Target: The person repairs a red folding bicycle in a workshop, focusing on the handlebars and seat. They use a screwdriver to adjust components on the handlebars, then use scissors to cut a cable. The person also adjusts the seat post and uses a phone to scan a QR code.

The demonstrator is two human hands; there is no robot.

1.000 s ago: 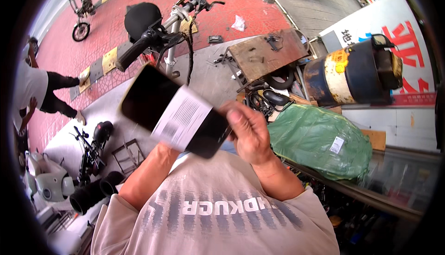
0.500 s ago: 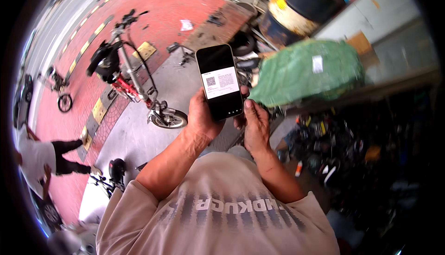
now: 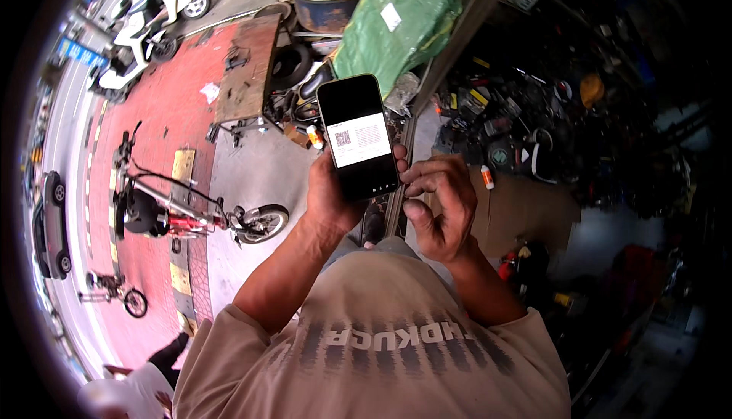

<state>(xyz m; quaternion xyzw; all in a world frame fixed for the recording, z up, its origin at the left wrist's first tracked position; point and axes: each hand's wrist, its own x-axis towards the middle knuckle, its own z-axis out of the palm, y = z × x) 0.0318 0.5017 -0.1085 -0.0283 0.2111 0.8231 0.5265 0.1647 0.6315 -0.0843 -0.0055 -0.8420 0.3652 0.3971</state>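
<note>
My left hand [image 3: 329, 198] is wrapped round a smartphone [image 3: 358, 138], held upright in the middle of the view, its fingertips showing at the right edge. The screen shows a white panel with a square code between black bands. Just right of the phone, my right hand [image 3: 446, 209] is raised with bent fingers and thumb apart, nothing in it. Its index fingertip is near the phone's edge; whether it touches, I cannot tell.
An electric bike [image 3: 183, 213] stands at left, scooters [image 3: 149, 22] and a car [image 3: 53, 224] beyond. Above are a wooden board [image 3: 244, 83], green wrapped bundle [image 3: 396, 22] and rusty drum [image 3: 328, 0]. Dark clutter [image 3: 526, 144] fills the right. A person [image 3: 133, 388] is at lower left.
The phone swung from slanted to upright. My right hand has left the phone's edge and moved slightly right, fingers bent. The view has turned right, bringing more dark clutter in.
</note>
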